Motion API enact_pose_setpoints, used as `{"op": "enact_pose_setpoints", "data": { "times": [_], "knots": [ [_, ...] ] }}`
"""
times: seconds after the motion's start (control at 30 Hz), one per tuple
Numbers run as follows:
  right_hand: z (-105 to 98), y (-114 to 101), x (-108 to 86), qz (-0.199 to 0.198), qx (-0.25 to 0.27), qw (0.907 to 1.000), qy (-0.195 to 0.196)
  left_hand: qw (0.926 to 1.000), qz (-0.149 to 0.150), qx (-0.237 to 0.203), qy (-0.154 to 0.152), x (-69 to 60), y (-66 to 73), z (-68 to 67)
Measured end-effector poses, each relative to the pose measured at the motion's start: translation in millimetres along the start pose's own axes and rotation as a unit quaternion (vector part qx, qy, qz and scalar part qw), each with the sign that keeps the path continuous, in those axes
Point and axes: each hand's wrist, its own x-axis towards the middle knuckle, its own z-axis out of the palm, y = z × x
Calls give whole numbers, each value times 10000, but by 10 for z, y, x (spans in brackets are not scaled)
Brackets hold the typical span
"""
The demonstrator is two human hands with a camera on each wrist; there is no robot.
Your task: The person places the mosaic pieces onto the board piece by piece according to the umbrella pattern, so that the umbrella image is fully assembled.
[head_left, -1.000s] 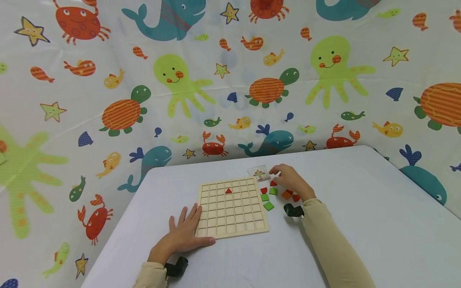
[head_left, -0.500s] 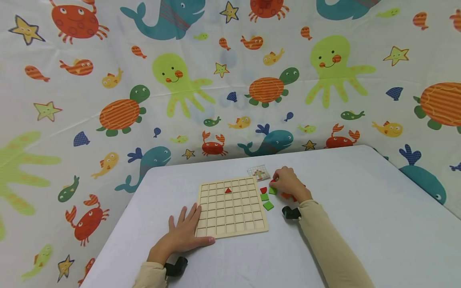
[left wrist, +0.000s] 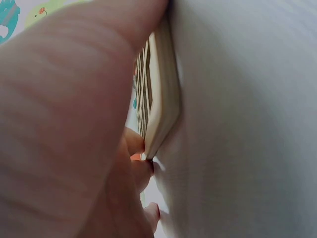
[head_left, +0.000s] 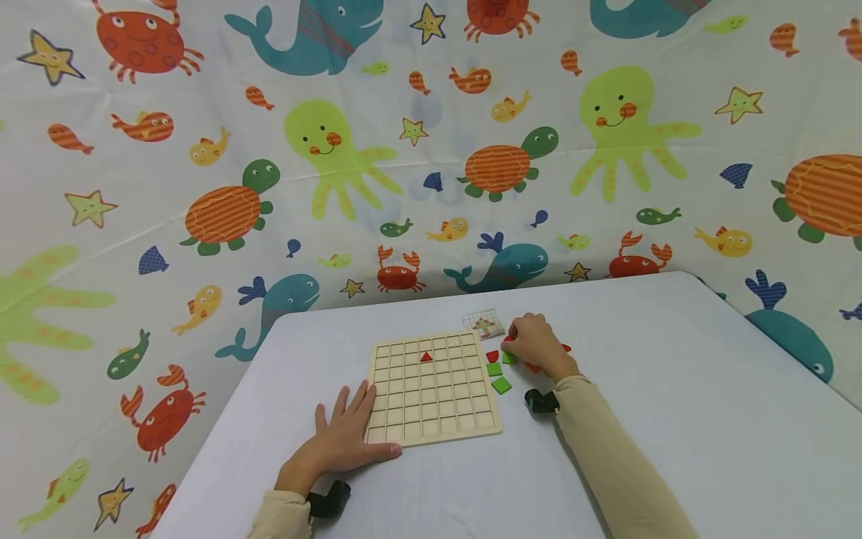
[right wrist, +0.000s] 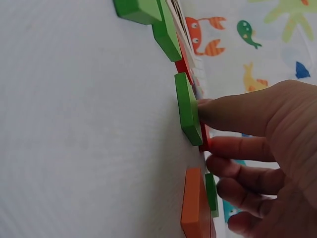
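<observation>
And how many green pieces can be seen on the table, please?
4: the nearest green piece, another just beyond it, a third at the right hand, a fourth behind an orange piece in the right-wrist view. The hand may hide more.

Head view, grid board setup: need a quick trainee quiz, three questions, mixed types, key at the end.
1. Short answer: what colour and shape is the single piece lying on the wooden grid board?

2. True or false: the right hand rests on the wooden grid board.

3. Multiple choice: in the head view, where do the loose green pieces lie?
A) Left of the board
B) Right of the board
C) On the near side of the board

Key
1. A red triangle.
2. False; it is over at the loose pieces, off the board.
3. B
</observation>
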Motion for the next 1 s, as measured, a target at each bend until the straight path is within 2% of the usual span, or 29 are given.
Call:
{"op": "enact_pose_setpoints", "data": {
  "times": [0.1,0.33,0.43,0.67,0.83,1.0],
  "knots": [
    [-17,-22,-4,-14,226,9997,5,10000,-19,-23,-11,-4,1,-5],
    [-48,-67,-1,-78,1178,9930,19,10000,-46,6,-13,1,-1,1],
    [-35,-59,6,-96,1101,9939,-65,10000,-41,12,-5,4,0,7],
    [-30,-29,10,-280,575,9972,-384,10000,-36,-4,1,1,6,-1],
    [-22,-1,24,-370,504,9970,-451,10000,4,-2,5,6,-1,-6],
    [0,20,32,-247,526,9973,-449,10000,3,30,-2,13,-12,5]
  ]
}}
